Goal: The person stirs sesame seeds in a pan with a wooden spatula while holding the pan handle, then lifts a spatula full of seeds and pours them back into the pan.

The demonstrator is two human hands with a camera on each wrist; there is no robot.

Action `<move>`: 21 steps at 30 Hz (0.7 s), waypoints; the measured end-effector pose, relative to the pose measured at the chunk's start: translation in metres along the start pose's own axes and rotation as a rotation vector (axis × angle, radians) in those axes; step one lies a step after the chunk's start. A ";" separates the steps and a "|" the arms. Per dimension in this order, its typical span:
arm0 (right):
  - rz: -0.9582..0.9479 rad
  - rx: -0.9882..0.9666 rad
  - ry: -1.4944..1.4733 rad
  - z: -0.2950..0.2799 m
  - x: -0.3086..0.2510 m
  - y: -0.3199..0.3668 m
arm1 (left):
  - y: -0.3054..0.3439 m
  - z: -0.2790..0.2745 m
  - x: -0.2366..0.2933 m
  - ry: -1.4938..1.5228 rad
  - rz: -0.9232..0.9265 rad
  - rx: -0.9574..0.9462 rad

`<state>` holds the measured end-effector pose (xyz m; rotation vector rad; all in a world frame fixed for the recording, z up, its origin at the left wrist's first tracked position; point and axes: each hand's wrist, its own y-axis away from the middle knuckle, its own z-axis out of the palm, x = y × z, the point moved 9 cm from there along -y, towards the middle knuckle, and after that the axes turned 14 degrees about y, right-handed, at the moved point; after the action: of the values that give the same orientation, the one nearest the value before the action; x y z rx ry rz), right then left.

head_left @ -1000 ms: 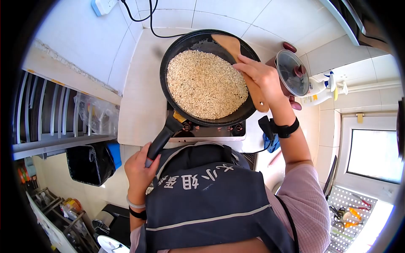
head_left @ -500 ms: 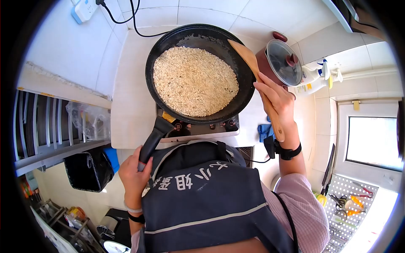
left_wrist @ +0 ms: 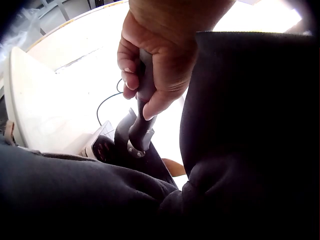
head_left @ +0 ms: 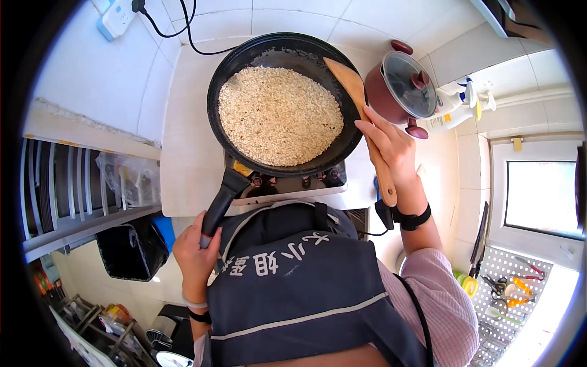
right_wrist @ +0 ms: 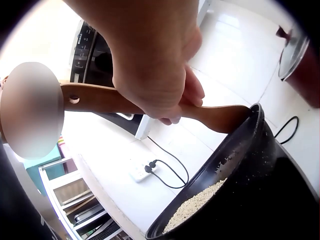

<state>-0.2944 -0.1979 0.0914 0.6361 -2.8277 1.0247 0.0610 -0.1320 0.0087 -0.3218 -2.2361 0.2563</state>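
A black frying pan [head_left: 215, 131] holds a broad bed of pale small grains [head_left: 278, 116] with a few dark specks. My left hand [head_left: 194, 252] grips the pan's black handle [head_left: 215, 213], near its end; the left wrist view shows the fingers and thumb wrapped round that handle [left_wrist: 146, 82]. Over the pan's right rim lies a wooden spatula [head_left: 350, 81], its blade inside beside the bare pan wall. My right hand [head_left: 394, 150] holds the spatula by its shaft. In the right wrist view the spatula blade [right_wrist: 225, 117] overlaps the rim, above the grains [right_wrist: 192, 207].
An induction cooker [head_left: 293, 188] sits under the pan on a pale counter [head_left: 189, 134]. To the right stand a maroon lidded pot [head_left: 382, 92] and spray bottles [head_left: 455, 116]. A black power cord [head_left: 202, 49] runs along the back wall. A black bin [head_left: 129, 251] is at lower left.
My right hand has drawn the spatula from near the grains out to the pan's right rim, back toward me, then slightly forward. The left hand keeps its grip on the handle.
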 end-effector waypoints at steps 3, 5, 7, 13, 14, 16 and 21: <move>0.012 0.014 -0.009 -0.002 -0.005 0.003 | 0.000 -0.001 0.003 0.005 0.014 0.010; 0.047 0.019 -0.089 -0.007 -0.009 0.002 | 0.000 0.001 0.000 -0.003 -0.026 -0.017; 0.053 0.055 -0.116 -0.015 -0.014 -0.001 | 0.000 0.001 0.001 -0.007 -0.018 -0.017; 0.074 0.063 -0.035 -0.007 0.001 0.002 | 0.000 0.001 0.001 -0.007 -0.008 -0.009; 0.073 0.046 -0.021 -0.005 0.001 0.002 | 0.000 0.001 0.001 -0.003 -0.001 -0.004; 0.075 0.066 -0.064 -0.010 -0.005 0.002 | 0.000 0.000 0.001 -0.007 -0.013 -0.008; 0.077 0.123 -0.087 -0.018 -0.006 -0.004 | 0.000 0.002 0.000 -0.020 -0.020 -0.022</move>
<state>-0.2885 -0.1870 0.1062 0.6009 -2.9021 1.2215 0.0597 -0.1320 0.0079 -0.3100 -2.2620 0.2249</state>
